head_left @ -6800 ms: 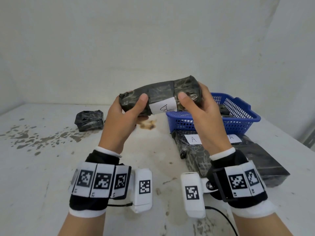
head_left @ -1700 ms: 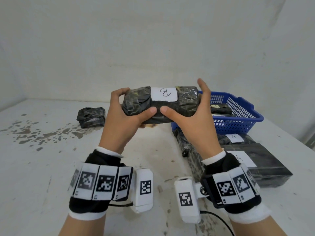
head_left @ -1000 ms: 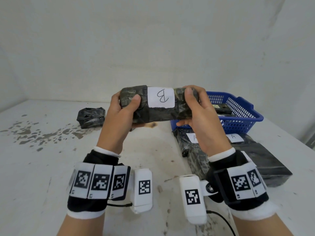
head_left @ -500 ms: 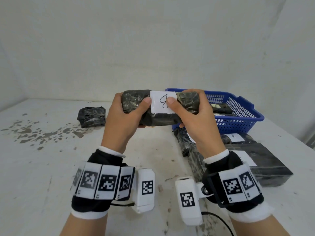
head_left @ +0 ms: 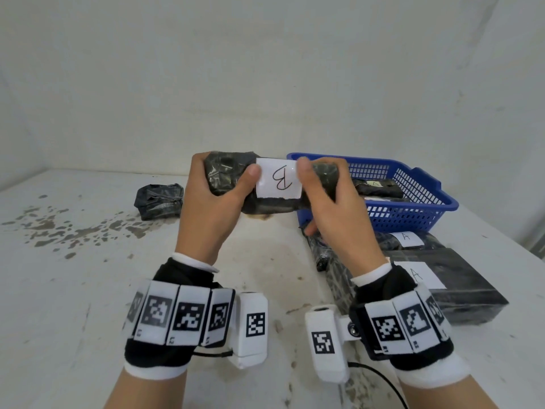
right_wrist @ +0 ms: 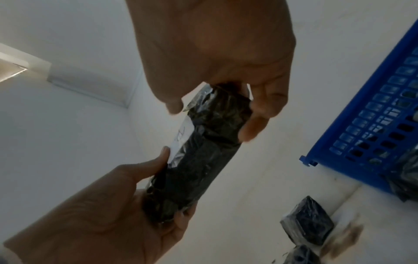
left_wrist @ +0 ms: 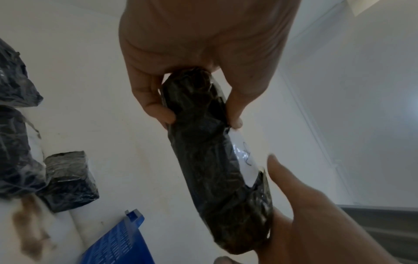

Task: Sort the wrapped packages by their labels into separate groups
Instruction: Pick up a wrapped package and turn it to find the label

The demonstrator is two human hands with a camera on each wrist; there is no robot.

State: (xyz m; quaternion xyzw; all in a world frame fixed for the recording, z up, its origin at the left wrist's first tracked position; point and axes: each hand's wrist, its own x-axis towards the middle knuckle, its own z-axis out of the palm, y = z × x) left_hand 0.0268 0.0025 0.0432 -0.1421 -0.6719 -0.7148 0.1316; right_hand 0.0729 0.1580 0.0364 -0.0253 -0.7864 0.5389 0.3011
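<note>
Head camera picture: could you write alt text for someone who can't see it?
Two hands, left hand and right hand, hold a black wrapped package with a white B label above a stained white table. Behind sits a blue basket; A-labelled packages lie at right.

Pkgs, black-wrapped: 1 w/ "B" label (head_left: 278, 182) held up; 1 small one (head_left: 159, 200) alone far left on table (head_left: 73, 290); at least 2 w/ "A" labels (head_left: 460, 278) on the right. 1 blue basket (head_left: 413, 214), approx. 2 pkgs inside. 2 hands.
</note>
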